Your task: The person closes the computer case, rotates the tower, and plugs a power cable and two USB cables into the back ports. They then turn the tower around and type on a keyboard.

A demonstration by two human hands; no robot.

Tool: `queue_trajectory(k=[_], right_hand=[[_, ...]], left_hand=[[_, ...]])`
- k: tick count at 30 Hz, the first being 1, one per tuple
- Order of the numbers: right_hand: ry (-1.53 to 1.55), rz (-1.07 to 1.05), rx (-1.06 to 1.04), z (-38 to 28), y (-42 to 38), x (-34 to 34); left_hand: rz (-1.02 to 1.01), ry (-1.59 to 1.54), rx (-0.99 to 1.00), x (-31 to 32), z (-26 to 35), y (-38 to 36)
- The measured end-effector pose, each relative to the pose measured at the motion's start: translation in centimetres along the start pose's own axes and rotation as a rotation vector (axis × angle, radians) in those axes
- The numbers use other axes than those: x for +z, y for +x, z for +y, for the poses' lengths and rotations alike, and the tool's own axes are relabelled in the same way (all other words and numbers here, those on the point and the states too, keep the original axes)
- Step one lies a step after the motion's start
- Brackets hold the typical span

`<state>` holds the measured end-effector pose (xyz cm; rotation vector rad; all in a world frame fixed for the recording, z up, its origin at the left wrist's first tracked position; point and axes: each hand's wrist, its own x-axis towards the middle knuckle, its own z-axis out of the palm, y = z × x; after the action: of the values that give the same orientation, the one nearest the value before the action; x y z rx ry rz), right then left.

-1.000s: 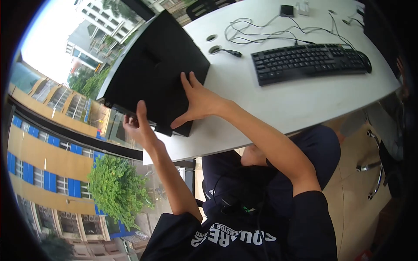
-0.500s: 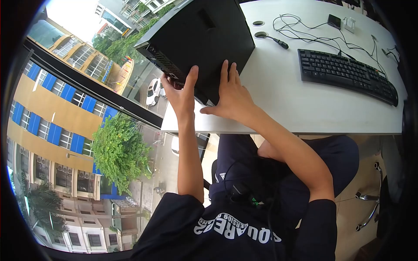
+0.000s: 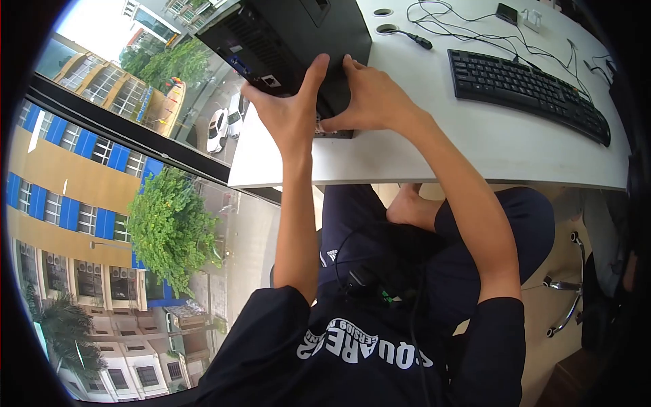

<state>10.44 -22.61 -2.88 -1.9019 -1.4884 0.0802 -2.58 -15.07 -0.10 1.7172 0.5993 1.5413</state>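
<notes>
A black computer tower (image 3: 298, 41) stands at the left end of the white desk (image 3: 420, 156), close to the window. Its rear face, with vents and a blue port, is turned partly toward me. My left hand (image 3: 288, 119) grips the tower's rear edge, thumb on the side panel and the other fingers curled over the rear face, partly hidden. My right hand (image 3: 380, 98) holds the lower part of the case, its fingers against the side and its thumb at the bottom rear corner.
A black keyboard (image 3: 529, 95) lies to the right on the desk. Behind it are thin tangled cables (image 3: 468, 30), a white plug adapter (image 3: 531, 19) and a black power connector (image 3: 422, 42) beside round cable holes. The desk's front edge runs above my crossed legs.
The tower has turned and tilted, showing more of its rear face and ports. My right hand has shifted lower on the case, its thumb now at the bottom corner. The camera view has also shifted.
</notes>
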Motion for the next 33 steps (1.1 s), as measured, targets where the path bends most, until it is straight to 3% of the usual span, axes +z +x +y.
queue_trajectory(k=[2,8,11,17,23,27,33], right_hand=[[-0.005,0.122,-0.089,1.8,-0.1,0.4],[0.105,-0.065,-0.018,3.8,-0.1,-3.1],[0.144,-0.039,-0.066,4.8,-0.1,-4.2],[0.206,0.059,-0.065,7.3,-0.5,-4.7],[-0.018,0.270,0.120,6.9,-1.8,-5.3],[-0.087,0.365,0.122,6.5,-2.9,-4.0],[-0.113,0.274,0.275,8.6,-5.5,-5.7]], left_hand=[[-0.134,0.025,0.048,-0.6,0.2,0.4],[-0.420,-0.017,0.001,-2.5,-2.3,1.4],[-0.508,-0.107,-0.085,-0.8,-3.6,1.1],[-0.427,-0.113,-0.017,2.5,-3.7,0.2],[-0.402,0.005,0.036,4.8,-4.1,0.9],[-0.362,0.108,0.105,5.4,-4.1,1.1],[-0.359,0.176,0.169,6.2,-6.2,2.7]])
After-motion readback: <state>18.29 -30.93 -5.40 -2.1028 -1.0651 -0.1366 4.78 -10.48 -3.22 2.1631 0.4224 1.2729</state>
